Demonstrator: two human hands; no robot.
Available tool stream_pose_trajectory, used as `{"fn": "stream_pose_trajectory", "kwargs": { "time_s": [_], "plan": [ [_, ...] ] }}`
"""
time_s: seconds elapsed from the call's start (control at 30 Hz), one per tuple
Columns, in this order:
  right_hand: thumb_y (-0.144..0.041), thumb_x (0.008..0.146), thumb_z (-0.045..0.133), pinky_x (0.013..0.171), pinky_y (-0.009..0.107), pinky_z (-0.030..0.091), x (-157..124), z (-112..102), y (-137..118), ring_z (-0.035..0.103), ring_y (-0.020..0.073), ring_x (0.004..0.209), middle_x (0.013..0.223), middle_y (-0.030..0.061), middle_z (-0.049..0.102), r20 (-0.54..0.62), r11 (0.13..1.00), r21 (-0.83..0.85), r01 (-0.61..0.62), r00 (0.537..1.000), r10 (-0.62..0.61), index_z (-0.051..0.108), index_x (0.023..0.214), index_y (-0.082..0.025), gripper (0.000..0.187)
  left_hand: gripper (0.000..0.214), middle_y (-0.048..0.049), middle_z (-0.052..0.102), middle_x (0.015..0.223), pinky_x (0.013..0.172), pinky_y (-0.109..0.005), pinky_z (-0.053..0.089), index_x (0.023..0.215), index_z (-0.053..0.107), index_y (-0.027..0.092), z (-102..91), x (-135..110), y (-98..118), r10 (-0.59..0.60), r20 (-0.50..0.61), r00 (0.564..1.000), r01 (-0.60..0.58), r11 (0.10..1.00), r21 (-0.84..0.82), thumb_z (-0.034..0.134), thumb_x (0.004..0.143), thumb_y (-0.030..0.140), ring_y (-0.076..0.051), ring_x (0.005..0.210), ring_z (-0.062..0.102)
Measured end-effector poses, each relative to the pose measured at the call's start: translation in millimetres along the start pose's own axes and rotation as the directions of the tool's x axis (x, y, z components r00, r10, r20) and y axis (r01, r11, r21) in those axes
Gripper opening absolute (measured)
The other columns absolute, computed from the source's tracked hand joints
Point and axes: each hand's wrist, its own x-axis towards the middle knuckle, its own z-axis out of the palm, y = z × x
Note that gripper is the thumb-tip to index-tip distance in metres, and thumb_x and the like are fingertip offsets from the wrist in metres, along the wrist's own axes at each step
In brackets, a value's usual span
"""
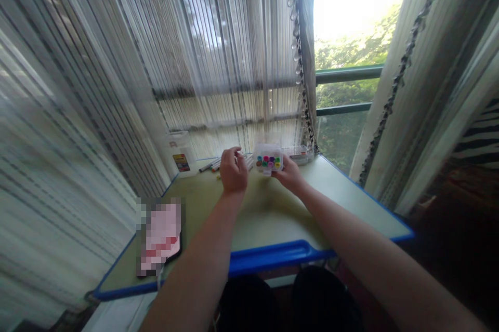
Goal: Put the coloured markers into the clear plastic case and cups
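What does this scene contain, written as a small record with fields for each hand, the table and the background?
right hand: holds clear case
case contents: round ends in several colours
left hand: fingers bent, near loose markers; grip unclear
table: pale top, blue edge
table, back left: packet with dark label
table, front left: pink item, pixelated
background: striped curtain, greenery outside
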Motion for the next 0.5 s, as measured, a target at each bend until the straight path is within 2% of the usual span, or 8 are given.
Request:
{"fn": "stream_pose_trajectory", "kwargs": {
  "time_s": [0.07, 0.13, 0.23, 0.3, 0.43, 0.5],
  "plan": [
    [-0.014, 0.057, 0.065, 0.073, 0.033, 0.052, -0.1, -0.4, 0.1, 0.064, 0.0190, 0.080, 0.094, 0.0040, 0.069, -0.002, 1.000, 0.000, -0.006, 1.000, 0.006, 0.061, 0.097, -0.019, 0.040, 0.030, -0.0111, 0.063, 0.092, 0.084, -0.032, 0.047, 0.099, 0.063, 0.011, 3.6, 0.7, -9.9, -0.165, 0.059, 0.985, 0.158, 0.982, 0.106, 0.040, 0.079, 0.012, -0.019, 0.089, 0.058],
    [-0.014, 0.056, 0.064, 0.073, 0.033, 0.052, -0.2, -1.0, 0.3, 0.064, 0.0188, 0.080, 0.093, 0.0036, 0.070, -0.008, 1.000, -0.005, -0.009, 1.000, 0.009, 0.061, 0.097, -0.019, 0.041, 0.032, -0.0121, 0.065, 0.097, 0.089, -0.034, 0.045, 0.100, 0.064, 0.011, 7.3, -1.2, -18.0, -0.274, 0.224, 0.935, 0.217, 0.944, 0.248, 0.043, 0.076, 0.011, -0.022, 0.095, 0.059],
    [-0.013, 0.056, 0.062, 0.075, 0.033, 0.052, -0.1, -1.6, 0.6, 0.064, 0.0188, 0.081, 0.093, 0.0034, 0.070, -0.017, 1.000, -0.013, -0.015, 1.000, 0.015, 0.060, 0.098, -0.019, 0.042, 0.034, -0.0134, 0.064, 0.106, 0.092, -0.037, 0.043, 0.106, 0.065, 0.013, 11.7, -8.7, -24.3, -0.305, 0.463, 0.832, 0.092, 0.899, 0.427, 0.046, 0.078, 0.018, -0.025, 0.102, 0.057],
    [-0.012, 0.055, 0.061, 0.076, 0.034, 0.052, 0.1, -1.4, 0.8, 0.064, 0.0188, 0.081, 0.094, 0.0036, 0.070, -0.017, 1.000, -0.005, -0.028, 0.999, 0.028, 0.060, 0.099, -0.019, 0.044, 0.035, -0.0131, 0.063, 0.110, 0.092, -0.037, 0.043, 0.111, 0.063, 0.015, 13.4, -14.7, -25.1, -0.281, 0.561, 0.779, -0.029, 0.877, 0.479, 0.045, 0.082, 0.022, -0.025, 0.105, 0.055],
    [-0.012, 0.055, 0.060, 0.076, 0.034, 0.052, 0.2, 0.0, 0.8, 0.064, 0.0189, 0.081, 0.095, 0.0042, 0.069, -0.007, 0.998, 0.035, -0.048, 0.999, 0.048, 0.060, 0.099, -0.018, 0.045, 0.033, -0.0090, 0.060, 0.117, 0.090, -0.038, 0.043, 0.112, 0.062, 0.020, 15.7, -23.2, -26.3, -0.211, 0.685, 0.697, -0.195, 0.864, 0.465, 0.043, 0.086, 0.027, -0.026, 0.110, 0.050],
    [-0.012, 0.054, 0.060, 0.076, 0.033, 0.052, 0.1, 0.9, 0.9, 0.064, 0.0189, 0.082, 0.097, 0.0049, 0.069, -0.005, 0.999, 0.032, -0.043, 0.999, 0.043, 0.060, 0.098, -0.018, 0.044, 0.034, -0.0081, 0.058, 0.122, 0.092, -0.039, 0.041, 0.113, 0.062, 0.020, 17.8, -25.5, -29.0, -0.196, 0.704, 0.683, -0.227, 0.859, 0.459, 0.045, 0.086, 0.031, -0.027, 0.113, 0.047]
  ]
}}
